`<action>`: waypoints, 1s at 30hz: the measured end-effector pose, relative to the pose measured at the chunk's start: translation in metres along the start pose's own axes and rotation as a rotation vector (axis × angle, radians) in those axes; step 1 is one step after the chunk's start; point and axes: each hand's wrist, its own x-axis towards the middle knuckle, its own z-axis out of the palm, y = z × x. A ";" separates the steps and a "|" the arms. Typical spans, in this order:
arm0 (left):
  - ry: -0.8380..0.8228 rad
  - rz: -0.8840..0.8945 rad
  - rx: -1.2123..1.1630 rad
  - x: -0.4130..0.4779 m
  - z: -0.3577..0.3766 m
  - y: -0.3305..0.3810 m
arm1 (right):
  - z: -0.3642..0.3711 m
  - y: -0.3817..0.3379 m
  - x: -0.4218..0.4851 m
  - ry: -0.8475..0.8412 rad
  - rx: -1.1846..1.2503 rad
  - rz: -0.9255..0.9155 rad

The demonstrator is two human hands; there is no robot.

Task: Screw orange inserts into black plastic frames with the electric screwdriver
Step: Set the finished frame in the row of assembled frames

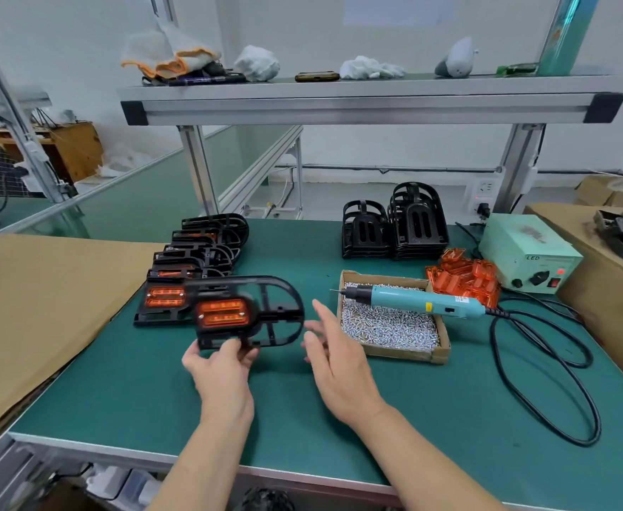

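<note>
My left hand (221, 378) grips the near edge of a black plastic frame (276, 311) that carries an orange insert (222, 313) and is lifted off the green mat. My right hand (334, 357) hovers just right of the frame with straight fingers, holding nothing. The teal electric screwdriver (413, 302) lies across a cardboard box of screws (391, 328) to the right. A pile of loose orange inserts (463, 276) sits behind the box. Finished frames with inserts (192, 267) are lined up at the left. Empty black frames (394, 225) are stacked at the back.
A pale green power supply (527, 254) stands at the back right, its black cable (546, 366) looping over the mat. Cardboard sheets (37, 307) lie at the left and a cardboard box (612, 267) at the right. An aluminium shelf (369, 101) spans overhead.
</note>
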 end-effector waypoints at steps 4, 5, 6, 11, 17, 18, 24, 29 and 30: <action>0.070 0.026 -0.002 0.020 -0.004 0.015 | 0.000 0.001 0.002 -0.060 -0.029 0.020; 0.097 0.032 0.012 0.028 -0.006 0.020 | 0.000 0.002 0.003 -0.076 -0.037 0.028; 0.127 0.029 0.024 0.037 -0.009 0.023 | 0.000 0.002 0.003 -0.088 -0.044 0.034; 0.281 0.012 0.117 0.075 -0.020 0.040 | 0.000 0.005 0.004 -0.094 -0.052 0.068; 0.356 -0.037 0.251 0.100 -0.020 0.053 | 0.001 0.007 0.005 -0.089 -0.030 0.076; 0.357 -0.048 0.274 0.102 -0.019 0.055 | 0.002 0.008 0.006 -0.090 -0.029 0.078; 0.361 -0.031 0.460 0.106 -0.020 0.054 | 0.002 0.010 0.006 -0.087 -0.019 0.088; 0.337 0.026 0.807 0.097 -0.019 0.049 | 0.001 0.009 0.008 -0.085 -0.019 0.094; 0.331 0.031 0.850 0.094 -0.018 0.048 | 0.001 0.009 0.008 -0.087 -0.017 0.097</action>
